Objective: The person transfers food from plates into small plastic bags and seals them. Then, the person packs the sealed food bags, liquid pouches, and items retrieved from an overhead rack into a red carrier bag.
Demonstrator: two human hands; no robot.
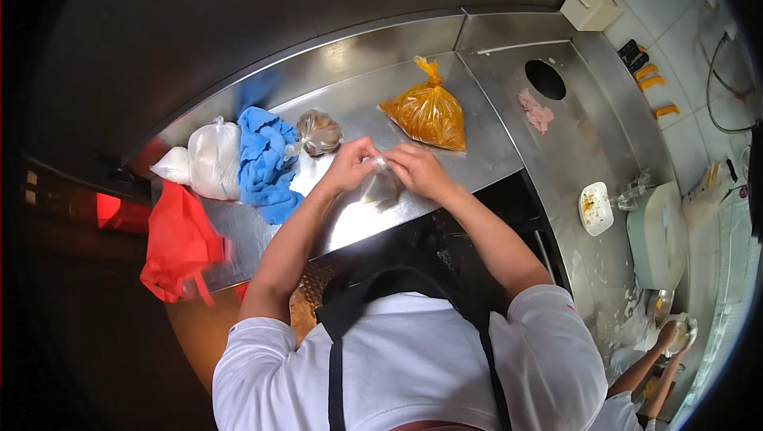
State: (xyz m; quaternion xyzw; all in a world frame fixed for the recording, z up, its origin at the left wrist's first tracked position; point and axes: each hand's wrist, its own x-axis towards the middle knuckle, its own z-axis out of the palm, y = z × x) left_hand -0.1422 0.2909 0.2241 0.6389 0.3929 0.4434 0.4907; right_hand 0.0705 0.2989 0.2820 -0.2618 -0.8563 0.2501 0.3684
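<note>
Translucent plastic bag, pale and glare-washed, neck pinched between both hands' fingertips.

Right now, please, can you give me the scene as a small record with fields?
Left hand: fingers at top of clear bag
Right hand: fingers at same top
Clear bag's contents: cannot tell
Left side: red bag, white bag, blue cloth
Beyond hands: small brownish bag, orange bag
Right side: white dish
Far right: another person's hands

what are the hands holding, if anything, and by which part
A clear plastic bag, pinched at its gathered top between the fingers of the left hand and the right hand.
</note>
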